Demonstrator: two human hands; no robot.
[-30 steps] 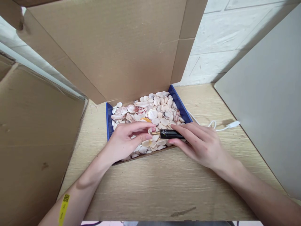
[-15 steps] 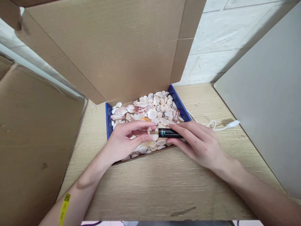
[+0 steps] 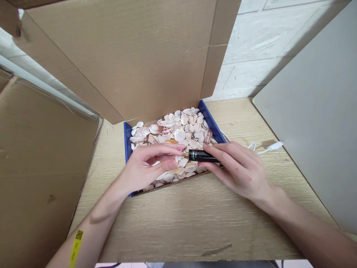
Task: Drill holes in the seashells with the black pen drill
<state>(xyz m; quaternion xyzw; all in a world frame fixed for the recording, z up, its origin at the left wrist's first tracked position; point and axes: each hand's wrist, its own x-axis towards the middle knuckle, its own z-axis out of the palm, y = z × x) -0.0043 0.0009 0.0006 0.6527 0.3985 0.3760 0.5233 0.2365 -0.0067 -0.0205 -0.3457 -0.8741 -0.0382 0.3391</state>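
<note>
A blue tray [image 3: 214, 125] full of several pale seashells [image 3: 181, 130] lies on the wooden table. My right hand [image 3: 240, 169] grips a small black pen-like tool [image 3: 201, 156] with a brass tip, held flat over the tray's front part. My left hand [image 3: 149, 167] is curled just left of the tool's tip, thumb and fingers pinched on a small shell [image 3: 174, 170] that is mostly hidden by the fingers. The tool's tip meets the left fingertips.
A raised cardboard flap [image 3: 134, 56] stands behind the tray. More cardboard [image 3: 41, 163] walls the left side and a grey panel [image 3: 318, 111] the right. A white cable [image 3: 264, 149] lies on the table right of the tray. A yellow sticker [image 3: 75, 247] is on my left forearm.
The tool's tip has slid further under my left fingertips, so less brass shows. Both hands stay over the tray's front; the view shifted slightly.
</note>
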